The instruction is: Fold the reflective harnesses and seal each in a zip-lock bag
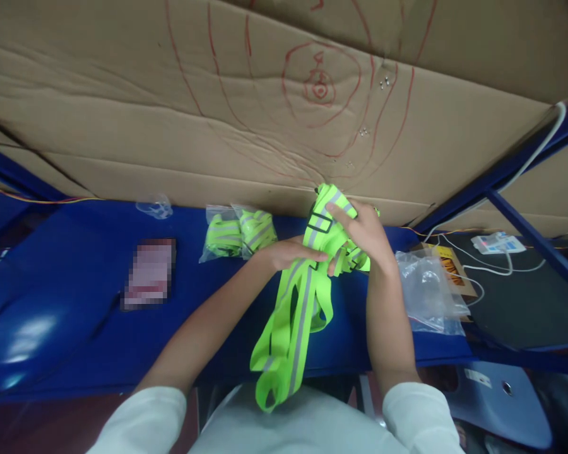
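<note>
Head camera view: at the centre of the frame, your left hand and right hand both grasp a neon-yellow reflective strap bundle with black buckles, its loops hanging toward lower centre. Two clear bags of folded reflective straps lie on the blue tabletop left of centre. Empty-looking plastic bags sit right of centre; red-marked cardboard fills the top.
</note>
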Demonstrator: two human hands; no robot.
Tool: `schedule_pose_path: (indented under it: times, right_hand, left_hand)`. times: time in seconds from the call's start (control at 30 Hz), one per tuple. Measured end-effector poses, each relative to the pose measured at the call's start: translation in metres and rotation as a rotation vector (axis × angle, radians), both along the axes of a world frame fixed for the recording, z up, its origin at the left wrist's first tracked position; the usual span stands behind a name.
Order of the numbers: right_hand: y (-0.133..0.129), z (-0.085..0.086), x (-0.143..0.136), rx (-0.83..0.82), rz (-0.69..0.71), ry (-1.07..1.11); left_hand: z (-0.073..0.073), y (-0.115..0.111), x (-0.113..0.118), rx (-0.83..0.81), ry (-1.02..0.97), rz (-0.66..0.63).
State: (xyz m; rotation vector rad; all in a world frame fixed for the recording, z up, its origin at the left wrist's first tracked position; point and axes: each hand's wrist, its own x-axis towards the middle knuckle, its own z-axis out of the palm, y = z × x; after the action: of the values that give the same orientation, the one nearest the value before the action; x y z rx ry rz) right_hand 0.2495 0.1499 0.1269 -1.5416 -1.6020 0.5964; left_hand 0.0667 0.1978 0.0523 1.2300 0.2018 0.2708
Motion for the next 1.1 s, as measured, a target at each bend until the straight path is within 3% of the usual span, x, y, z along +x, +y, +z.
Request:
schedule_pose_path:
  times: [0.13, 0.23, 0.33, 0.47, 0.67, 0.77, 0.9, 1.0, 1.1]
  right_hand:
    - [-0.002, 0.003, 0.007, -0.1, 0.101, 0.391]
    - [-0.001, 0.002, 0.003, -0.262, 0.226, 0.567]
    - [0.006, -0.006, -0.01, -0.292, 0.236, 0.491]
    - [0.013, -0.016, -0.023, -0.035, 0.122, 0.276]
    - [0.001, -0.005, -0.028, -0.207, 0.434, 0.255]
    - [-0.004, -0.001, -0.032, -0.137, 0.322, 0.204]
    - [-0.007, 0.004, -0.023, 0.028, 0.072, 0.27]
    - [-0.008, 0.009, -0.007, 0.024, -0.033, 0.462]
    - [-0.008, 0.009, 0.001, -0.088, 0.032, 0.589]
  left_hand:
    - [0.015, -0.002, -0.003, 0.214, 0.041, 0.06]
    - [0.03, -0.001, -0.012, 0.334, 0.062, 0.036]
    - [0.041, 0.001, -0.022, 0.452, 0.083, 0.016]
    - [0.047, 0.005, -0.03, 0.518, 0.112, 0.07]
    - [0.049, 0.003, -0.033, 0.504, 0.117, 0.209]
    - [0.049, 0.001, -0.031, 0.409, 0.069, 0.182]
    - [0.042, 0.001, -0.028, 0.247, 0.067, 0.034]
    - [0.038, 0.0, -0.024, 0.31, 0.095, -0.024]
    - [0.042, -0.002, -0.023, 0.456, 0.089, 0.045]
